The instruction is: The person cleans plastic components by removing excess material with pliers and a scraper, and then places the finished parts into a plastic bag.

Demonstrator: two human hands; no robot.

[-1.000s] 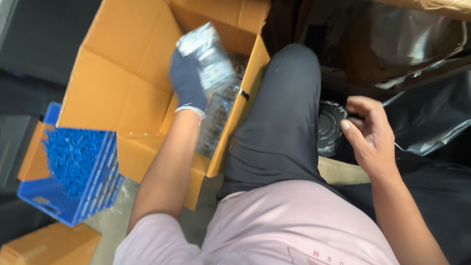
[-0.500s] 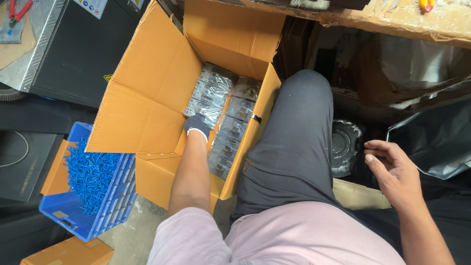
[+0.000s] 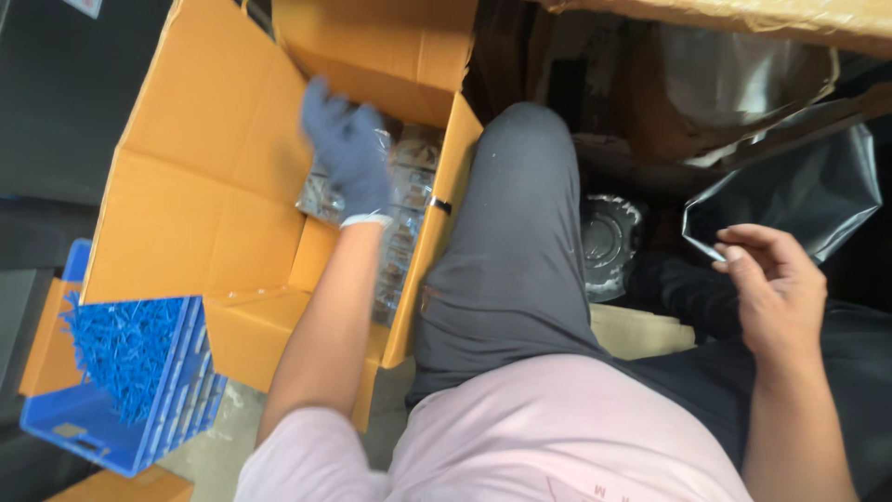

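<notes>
My gloved left hand (image 3: 348,153) hangs inside the open cardboard box (image 3: 186,223), fingers loosely spread and gripping nothing, just above the clear plastic packs (image 3: 404,209) stacked against the box's right wall. My bare right hand (image 3: 776,288) is well apart beyond my knee, half curled and empty, near a crumpled silver bag (image 3: 790,191). A blue crate (image 3: 121,386) of blue pieces sits at the box's near-left corner.

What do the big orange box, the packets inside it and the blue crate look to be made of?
Box: matte corrugated cardboard, by its creased, folded flaps. Packets under the gloved left hand: probably clear plastic film, glossy with glints; contents unclear. Crate: likely rigid moulded plastic, with slotted walls and an even blue colour.
</notes>
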